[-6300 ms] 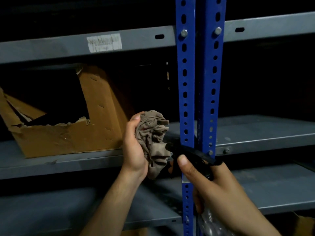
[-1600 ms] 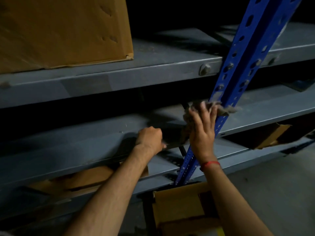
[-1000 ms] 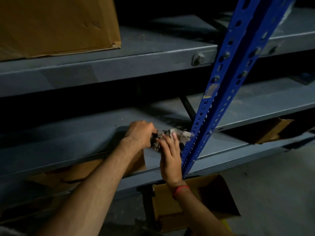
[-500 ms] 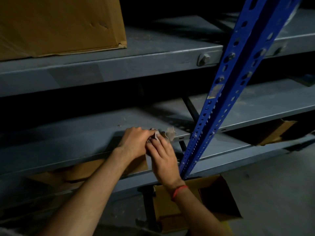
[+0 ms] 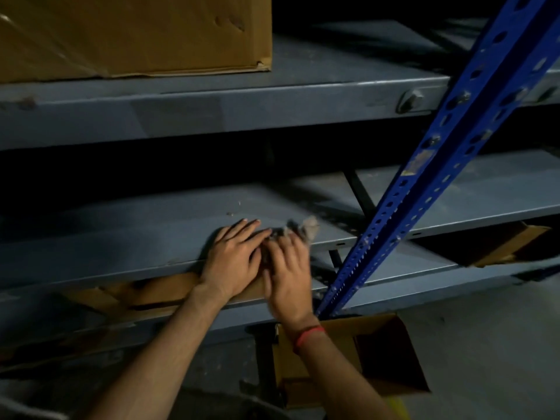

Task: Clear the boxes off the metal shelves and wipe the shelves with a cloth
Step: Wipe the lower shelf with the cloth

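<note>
Wiping the middle shelf [image 5: 127,237] looks like the step in hand, judging from how both grips sit at its near edge, just left of the blue upright [image 5: 439,165]. The left grip [image 5: 233,259] lies open, fingers straight and flat on the metal. The right grip [image 5: 288,274] is blurred over the cloth [image 5: 303,228], which shows as a grey bunch past its fingertips on the shelf surface. Whether those fingers curl round the cloth or only press it down, I cannot tell. Something dark sits between the two grips, too dim to name.

To do this well, spread the bunch so more cloth meets the metal and press evenly. Draw long overlapping strokes from the far side towards the near lip, so the pale specks lying beyond the left grip come off the edge rather than slide into the dark back. The left grip would serve best as a brace, kept out of the stroke. Work close beside the upright, where grit likely collects.

A big cardboard box [image 5: 136,34] sits on the upper shelf [image 5: 272,110], so clearing is not done there, and an open box [image 5: 348,334] stands on the floor below
</note>
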`<state>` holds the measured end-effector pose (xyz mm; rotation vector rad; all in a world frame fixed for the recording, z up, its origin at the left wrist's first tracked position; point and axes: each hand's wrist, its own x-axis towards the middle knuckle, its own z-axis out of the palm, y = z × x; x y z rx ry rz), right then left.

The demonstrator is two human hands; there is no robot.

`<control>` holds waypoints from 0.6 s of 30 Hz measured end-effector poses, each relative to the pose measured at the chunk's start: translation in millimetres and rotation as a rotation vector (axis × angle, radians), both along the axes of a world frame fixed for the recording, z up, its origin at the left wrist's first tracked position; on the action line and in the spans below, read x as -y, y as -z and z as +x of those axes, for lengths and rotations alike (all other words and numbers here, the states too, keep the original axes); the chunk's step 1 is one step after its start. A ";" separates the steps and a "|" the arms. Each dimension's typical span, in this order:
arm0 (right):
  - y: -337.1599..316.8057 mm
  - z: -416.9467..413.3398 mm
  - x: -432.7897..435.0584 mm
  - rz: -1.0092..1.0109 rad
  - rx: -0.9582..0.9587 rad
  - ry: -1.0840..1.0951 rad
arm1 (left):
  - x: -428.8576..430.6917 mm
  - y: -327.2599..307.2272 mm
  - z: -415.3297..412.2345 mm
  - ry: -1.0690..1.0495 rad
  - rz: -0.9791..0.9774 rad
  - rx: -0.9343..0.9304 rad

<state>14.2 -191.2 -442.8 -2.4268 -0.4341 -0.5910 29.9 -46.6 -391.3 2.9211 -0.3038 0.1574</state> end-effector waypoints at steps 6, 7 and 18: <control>0.2 33.5 84.6 -0.453 0.237 -0.080 | -7.8 9.6 0.8 0.012 -0.093 0.065; 1.5 38.3 106.1 -0.468 0.249 -0.014 | -7.6 10.5 1.4 0.016 -0.101 0.067; 10.7 6.6 13.3 -0.126 0.043 -0.049 | -5.9 14.8 5.3 -0.004 -0.174 0.120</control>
